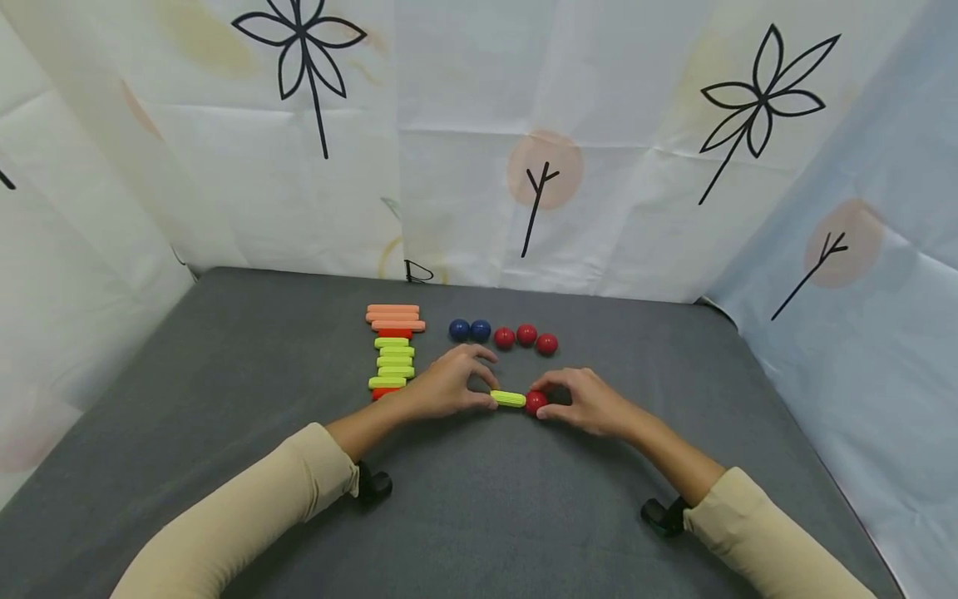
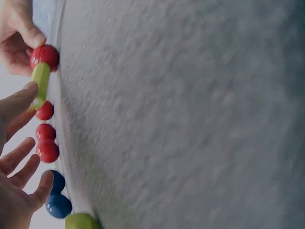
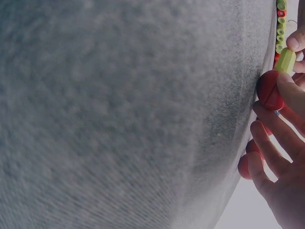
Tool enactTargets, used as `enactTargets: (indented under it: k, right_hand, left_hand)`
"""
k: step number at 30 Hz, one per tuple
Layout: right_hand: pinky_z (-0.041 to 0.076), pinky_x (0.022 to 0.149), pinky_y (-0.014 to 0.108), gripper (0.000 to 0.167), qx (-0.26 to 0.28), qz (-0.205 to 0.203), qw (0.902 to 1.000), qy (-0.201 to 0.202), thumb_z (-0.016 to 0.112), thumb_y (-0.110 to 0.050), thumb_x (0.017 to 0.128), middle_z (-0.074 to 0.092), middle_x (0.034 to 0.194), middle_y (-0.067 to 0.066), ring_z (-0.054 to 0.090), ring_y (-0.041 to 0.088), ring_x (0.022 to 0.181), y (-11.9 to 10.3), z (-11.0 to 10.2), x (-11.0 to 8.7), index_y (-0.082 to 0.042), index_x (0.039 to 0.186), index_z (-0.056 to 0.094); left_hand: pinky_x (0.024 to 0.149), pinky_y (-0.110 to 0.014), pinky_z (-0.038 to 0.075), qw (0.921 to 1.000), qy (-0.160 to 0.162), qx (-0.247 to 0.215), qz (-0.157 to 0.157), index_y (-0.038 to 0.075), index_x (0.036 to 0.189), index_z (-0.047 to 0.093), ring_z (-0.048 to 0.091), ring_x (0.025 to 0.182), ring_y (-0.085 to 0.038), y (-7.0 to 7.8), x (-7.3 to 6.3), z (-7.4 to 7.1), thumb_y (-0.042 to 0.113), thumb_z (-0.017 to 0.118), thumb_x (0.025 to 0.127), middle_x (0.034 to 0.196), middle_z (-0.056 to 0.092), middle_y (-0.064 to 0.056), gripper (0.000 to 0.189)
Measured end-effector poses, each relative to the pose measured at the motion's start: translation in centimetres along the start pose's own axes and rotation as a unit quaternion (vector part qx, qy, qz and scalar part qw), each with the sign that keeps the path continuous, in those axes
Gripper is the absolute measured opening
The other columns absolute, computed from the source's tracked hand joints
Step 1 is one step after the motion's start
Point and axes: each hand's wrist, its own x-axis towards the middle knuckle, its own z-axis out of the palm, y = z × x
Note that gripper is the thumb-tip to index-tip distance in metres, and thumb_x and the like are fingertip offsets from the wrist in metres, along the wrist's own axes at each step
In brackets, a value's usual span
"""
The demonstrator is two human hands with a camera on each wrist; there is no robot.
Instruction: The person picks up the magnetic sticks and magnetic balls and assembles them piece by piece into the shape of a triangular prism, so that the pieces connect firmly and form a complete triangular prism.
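In the head view my left hand [image 1: 451, 384] pinches the left end of a yellow-green ribbed stick [image 1: 508, 399] between thumb and finger. The stick's other end meets a red ball [image 1: 535, 403], which my right hand [image 1: 587, 401] holds between thumb and fingers. From the left wrist, the stick [image 2: 41, 78] appears joined to or touching the red ball [image 2: 45, 57]; how far it goes in cannot be told. The right wrist view shows the thumb on the red ball [image 3: 270, 90], whose surface has a groove, with the stick [image 3: 286, 60] beyond it.
Behind my hands lie two blue balls [image 1: 470, 330] and three loose red balls [image 1: 526, 335] on the grey cloth-covered table [image 1: 479, 516]. To the left is a column of sticks: orange ones [image 1: 394, 313], red ones [image 1: 394, 334] and several yellow-green ones [image 1: 395, 362]. A patterned curtain [image 1: 464, 191] stands behind.
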Motion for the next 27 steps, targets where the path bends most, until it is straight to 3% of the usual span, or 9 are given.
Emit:
enactTargets:
  k: [3, 8, 13, 20, 27]
  right_hand:
    - [0.052, 0.091, 0.046, 0.034, -0.001, 0.003, 1.0, -0.002, 0.077, -0.021, 0.089, 0.072, 0.11, 0.002, 0.064, 0.019, 0.1, 0.0, -0.1, 0.0, -0.007, 0.118, 0.069]
    - [0.051, 0.09, 0.046, 0.033, 0.004, 0.008, 1.0, -0.001, 0.077, -0.021, 0.088, 0.071, 0.11, 0.002, 0.063, 0.019, 0.1, 0.1, -0.2, -0.1, -0.007, 0.118, 0.069]
    - [0.051, 0.091, 0.047, 0.033, 0.001, 0.004, 1.0, -0.002, 0.077, -0.021, 0.089, 0.072, 0.111, 0.004, 0.063, 0.02, 0.101, 0.1, -0.2, -0.1, -0.007, 0.118, 0.069]
    - [0.052, 0.091, 0.046, 0.032, -0.002, -0.003, 1.0, -0.002, 0.077, -0.02, 0.088, 0.072, 0.11, 0.003, 0.064, 0.019, 0.1, -0.1, -0.2, 0.0, -0.006, 0.116, 0.069]
    - [0.053, 0.087, 0.042, 0.031, 0.002, 0.008, 1.0, -0.003, 0.077, -0.021, 0.088, 0.072, 0.107, 0.001, 0.064, 0.016, 0.096, -0.2, -0.2, 0.0, -0.007, 0.115, 0.07]
  left_hand:
    - [0.109, -0.054, 0.035, 0.9997, 0.018, -0.016, -0.002, 0.011, 0.104, 0.078, 0.047, 0.13, -0.029, -0.4, 0.2, -0.8, 0.027, 0.084, 0.082, 0.136, 0.057, -0.011, 0.028]
    - [0.106, -0.051, 0.041, 0.9953, 0.085, -0.047, -0.008, 0.003, 0.105, 0.076, 0.055, 0.124, -0.031, -1.9, 1.0, -2.5, 0.018, 0.083, 0.083, 0.13, 0.062, -0.016, 0.027]
    - [0.098, -0.049, 0.047, 0.9871, 0.129, -0.074, -0.059, 0.0, 0.121, 0.068, 0.058, 0.118, -0.032, -3.3, 1.7, -3.8, 0.01, 0.08, 0.085, 0.127, 0.064, -0.016, 0.04]
    - [0.102, -0.049, 0.046, 0.9816, 0.114, -0.097, -0.118, 0.002, 0.143, 0.051, 0.053, 0.128, -0.035, -4.9, 2.8, -4.1, 0.007, 0.076, 0.088, 0.139, 0.056, -0.02, 0.06]
    - [0.099, -0.046, 0.049, 0.9797, 0.103, -0.096, -0.142, 0.001, 0.14, 0.052, 0.061, 0.118, -0.032, -5.8, 3.0, -3.6, 0.005, 0.074, 0.089, 0.126, 0.064, -0.02, 0.056]
